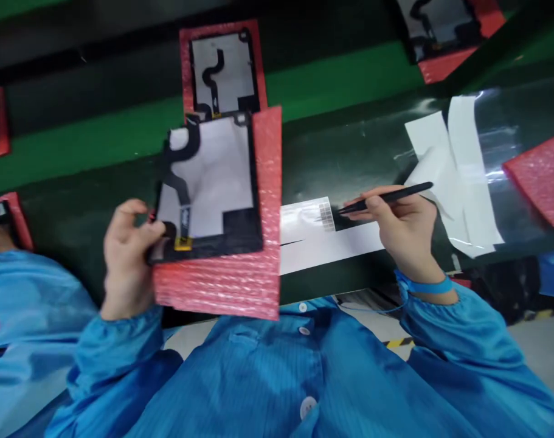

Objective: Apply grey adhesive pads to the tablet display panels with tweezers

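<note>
My left hand [129,258] grips the lower left edge of a display panel [213,182] with its thumb on top. The panel has a pale grey back, a black border and a curved black flex cable [179,182]. Beneath the panel lies a pink bubble-wrap sheet [222,289], raised along with it. Pinched in my right hand [407,231] is a pair of slim black tweezers [395,193], pointing left. Their tips are near a white label sheet [349,240] with small grey labels [326,217] at one end; contact cannot be made out.
White paper strips [472,176] lie right of my right hand, with pink bubble wrap [543,179] beyond. Another panel [231,67] sits on pink wrap on the green strip behind; one more [441,30] is at upper right. A co-worker's blue sleeve [34,304] is at left.
</note>
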Demonstrator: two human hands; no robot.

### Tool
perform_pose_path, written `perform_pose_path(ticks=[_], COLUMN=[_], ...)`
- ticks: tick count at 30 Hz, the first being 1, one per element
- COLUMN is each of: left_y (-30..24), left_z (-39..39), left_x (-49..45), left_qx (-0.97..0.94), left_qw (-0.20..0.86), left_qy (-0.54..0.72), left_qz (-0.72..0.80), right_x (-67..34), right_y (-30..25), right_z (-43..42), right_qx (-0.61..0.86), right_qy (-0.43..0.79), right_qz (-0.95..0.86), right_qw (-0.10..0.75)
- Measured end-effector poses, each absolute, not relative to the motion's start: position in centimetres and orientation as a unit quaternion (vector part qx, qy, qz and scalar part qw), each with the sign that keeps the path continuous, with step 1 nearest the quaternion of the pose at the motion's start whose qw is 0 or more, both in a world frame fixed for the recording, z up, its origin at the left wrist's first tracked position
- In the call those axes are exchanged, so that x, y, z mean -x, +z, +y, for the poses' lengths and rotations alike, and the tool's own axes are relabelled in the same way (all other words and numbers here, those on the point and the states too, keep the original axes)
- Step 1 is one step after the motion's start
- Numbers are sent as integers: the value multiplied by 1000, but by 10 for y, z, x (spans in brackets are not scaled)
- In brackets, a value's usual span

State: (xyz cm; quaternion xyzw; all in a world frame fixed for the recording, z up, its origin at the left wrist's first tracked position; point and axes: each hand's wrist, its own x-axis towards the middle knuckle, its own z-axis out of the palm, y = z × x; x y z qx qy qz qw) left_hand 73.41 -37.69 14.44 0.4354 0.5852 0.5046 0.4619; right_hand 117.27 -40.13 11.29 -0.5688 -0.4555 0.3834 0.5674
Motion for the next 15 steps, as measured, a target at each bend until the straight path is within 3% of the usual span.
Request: perform_pose_path(ticks=[6, 15], left_y=[105, 108], left_z=[-444, -454], left_x=[-796, -777], left_qx=[-440, -512], left_qw=[528, 459], left_qy=[432, 415], left_qz=[583, 595], right_x=[-1190, -1204], right_y=[94, 117], right_z=[-398, -397], right_qx=[595, 616], right_qy=[402, 374], right_qz=[-453, -467], right_qw=[528, 512])
